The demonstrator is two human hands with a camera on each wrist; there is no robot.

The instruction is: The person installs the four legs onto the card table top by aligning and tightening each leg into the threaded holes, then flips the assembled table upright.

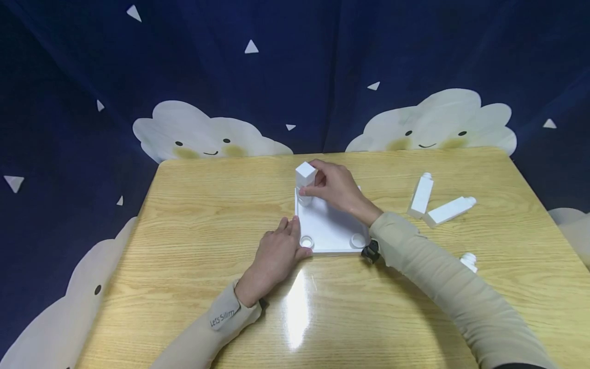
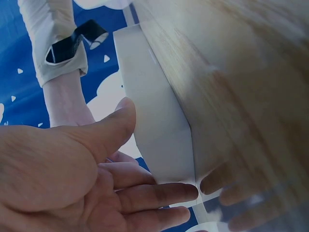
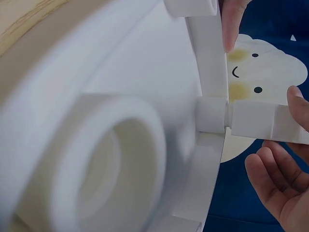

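Note:
A shallow white square panel [image 1: 332, 225] lies on the table with round sockets at its corners; one socket [image 3: 116, 159] looms large in the right wrist view. Over its far left corner stands a white square leg [image 1: 305, 175], upright, its lower end at the corner socket. My right hand [image 1: 338, 187] pinches this leg between thumb and fingers. At the near left corner my left hand [image 1: 278, 251] touches the panel, its fairly straight fingers along the left side and thumb at the front edge. The right forearm covers part of the panel's right side.
Right of the panel, two more white legs [image 1: 421, 196] [image 1: 449, 211] with threaded ends lie on the wooden table [image 1: 212, 205]. The threaded end of another leg [image 1: 468, 260] shows beyond the right sleeve. A dark blue curtain [image 1: 313, 77] hangs behind the table.

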